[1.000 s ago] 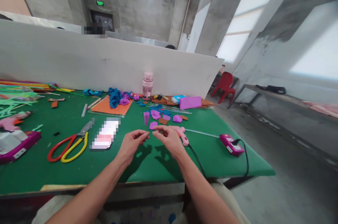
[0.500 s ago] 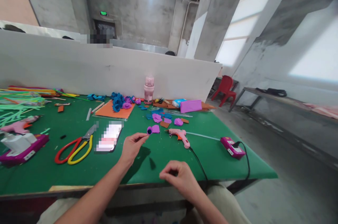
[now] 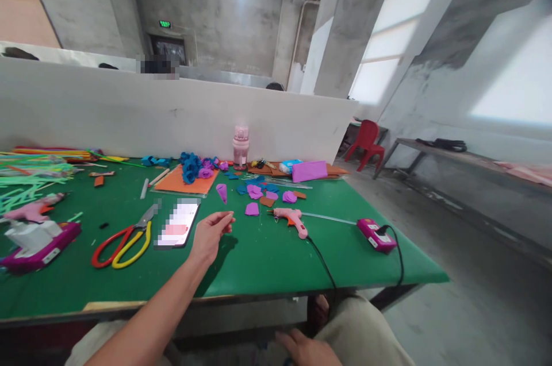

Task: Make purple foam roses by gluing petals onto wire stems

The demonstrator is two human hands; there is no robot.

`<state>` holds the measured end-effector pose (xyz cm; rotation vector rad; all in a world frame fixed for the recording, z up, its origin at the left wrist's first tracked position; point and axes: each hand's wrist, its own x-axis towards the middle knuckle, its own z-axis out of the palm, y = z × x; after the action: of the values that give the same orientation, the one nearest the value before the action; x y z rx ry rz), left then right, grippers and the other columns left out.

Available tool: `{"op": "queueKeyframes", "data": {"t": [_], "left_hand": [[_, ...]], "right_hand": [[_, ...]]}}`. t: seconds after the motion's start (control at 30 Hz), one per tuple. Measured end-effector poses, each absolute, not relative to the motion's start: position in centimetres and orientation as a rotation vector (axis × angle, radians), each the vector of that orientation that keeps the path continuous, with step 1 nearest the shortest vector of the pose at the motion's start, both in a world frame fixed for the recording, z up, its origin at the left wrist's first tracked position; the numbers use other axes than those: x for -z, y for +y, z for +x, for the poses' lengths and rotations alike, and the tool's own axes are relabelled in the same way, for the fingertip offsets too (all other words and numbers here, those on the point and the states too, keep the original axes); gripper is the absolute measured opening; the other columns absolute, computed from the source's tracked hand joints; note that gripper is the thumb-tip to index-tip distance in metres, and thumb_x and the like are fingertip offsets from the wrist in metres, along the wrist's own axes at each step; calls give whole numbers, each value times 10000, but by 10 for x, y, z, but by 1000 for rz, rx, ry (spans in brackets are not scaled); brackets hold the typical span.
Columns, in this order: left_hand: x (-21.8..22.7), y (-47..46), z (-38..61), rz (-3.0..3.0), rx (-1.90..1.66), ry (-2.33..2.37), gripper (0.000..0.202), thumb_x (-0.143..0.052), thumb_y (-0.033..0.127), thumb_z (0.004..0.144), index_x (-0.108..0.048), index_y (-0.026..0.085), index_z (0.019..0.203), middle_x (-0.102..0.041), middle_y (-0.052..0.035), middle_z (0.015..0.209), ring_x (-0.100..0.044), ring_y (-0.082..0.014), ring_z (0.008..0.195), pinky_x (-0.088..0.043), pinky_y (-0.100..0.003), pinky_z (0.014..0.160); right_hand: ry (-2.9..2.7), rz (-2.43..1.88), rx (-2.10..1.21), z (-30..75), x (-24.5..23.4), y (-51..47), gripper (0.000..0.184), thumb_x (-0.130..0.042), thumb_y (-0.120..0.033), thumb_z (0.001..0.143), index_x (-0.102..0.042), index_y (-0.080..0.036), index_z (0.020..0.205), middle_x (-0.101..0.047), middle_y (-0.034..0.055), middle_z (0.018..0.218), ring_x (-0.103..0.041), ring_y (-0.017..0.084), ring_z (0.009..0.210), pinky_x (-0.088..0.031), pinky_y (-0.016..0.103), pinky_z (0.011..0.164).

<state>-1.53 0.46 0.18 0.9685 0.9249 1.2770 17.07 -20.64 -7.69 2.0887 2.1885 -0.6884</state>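
The thumb and fingers of my left hand (image 3: 211, 234) are pinched together above the table. Just beyond the fingertips a small rolled purple cone (image 3: 221, 192) stands with its narrow end pointing down toward them; the hold itself is hard to make out. A purple petal-shaped piece (image 3: 252, 209) lies to the right of this hand. Below the table edge, near my lap, my right hand (image 3: 310, 350) is blurred and partly cut off by the frame. A pink glue gun (image 3: 293, 221) rests on the green table, its cord running over the front edge.
Red-and-yellow-handled scissors (image 3: 123, 245) and a phone (image 3: 177, 225) lie to the left. Purple, blue and brown pieces (image 3: 269, 195) are scattered behind the glue gun. Blue and purple flowers (image 3: 192, 168) sit on an orange sheet (image 3: 172, 179). A magenta power strip (image 3: 375, 235) lies right.
My right hand has dropped from above the table to below its front edge. The purple roll in my left hand has turned from end-on to a downward-pointing cone and moved up and left.
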Motion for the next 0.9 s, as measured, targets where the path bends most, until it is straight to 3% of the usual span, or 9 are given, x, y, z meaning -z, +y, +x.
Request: {"op": "queueKeyframes", "data": {"t": [0.07,0.1,0.2,0.3,0.37,0.5,0.67,0.8,0.9], "left_hand": [[-3,3,-15,967,-1272,916,310,-770,329,552,-697,118,765,-654,-44,657,-521,-88,526,-406,-217,516],[-3,2,-15,969,-1268,910,310,-771,327,551,-697,116,766,-653,-46,657,-521,-89,526,-406,-219,515],[-3,-2,-12,1001,-1244,893,296,-765,321,567,-698,120,774,-654,-42,659,-521,-87,533,-401,-215,518],[-5,-8,-8,1028,-1211,869,266,-754,318,590,-696,133,773,-654,-30,657,-518,-79,534,-395,-206,522],[-7,-12,-6,1032,-1193,856,252,-752,318,592,-694,136,758,-651,-25,648,-511,-77,524,-392,-207,519],[-11,-20,-1,1069,-1163,832,249,-750,320,594,-692,133,748,-649,-28,646,-500,-83,521,-387,-214,515],[-7,-24,2,1122,-1124,812,240,-737,332,610,-684,140,743,-648,-24,656,-501,-91,531,-389,-220,527],[-5,-19,-2,1202,-1168,852,231,-727,338,619,-674,144,733,-656,-23,670,-527,-107,575,-405,-230,573],[-9,-10,-10,1278,-1246,904,210,-696,337,660,-653,156,757,-651,-12,660,-565,-125,650,-417,-236,651]], "right_hand": [[2280,2115,672,170,50,-206,135,-571,-197,716,-689,-212,779,-686,78,796,-649,230,741,-445,254,602],[2366,2180,632,170,34,-204,171,-508,-204,775,-678,-208,755,-672,71,785,-640,214,757,-449,258,638],[2786,2282,603,169,-10,-193,345,-433,-104,795,-603,-258,1052,-574,67,1134,-592,151,910,-436,235,757],[2893,2553,647,168,-35,-171,135,-513,-220,812,-646,-212,792,-617,23,766,-573,136,712,-425,225,653],[2995,2664,662,167,-40,-150,148,-504,-236,823,-647,-202,814,-630,29,797,-563,139,722,-424,242,675],[2936,2825,1104,161,-39,-101,177,-553,-315,785,-645,-179,719,-632,19,669,-549,140,617,-418,244,585],[2947,2792,1569,139,-31,-58,227,-566,-366,762,-638,-168,848,-616,7,669,-542,129,600,-417,236,562],[3014,2688,1305,138,-32,-44,322,-576,-389,750,-600,-180,993,-612,-11,724,-495,98,550,-389,211,516],[2852,2834,587,161,-39,-29,274,-451,-369,841,-616,-168,926,-643,25,841,-560,128,718,-416,227,645]]}}
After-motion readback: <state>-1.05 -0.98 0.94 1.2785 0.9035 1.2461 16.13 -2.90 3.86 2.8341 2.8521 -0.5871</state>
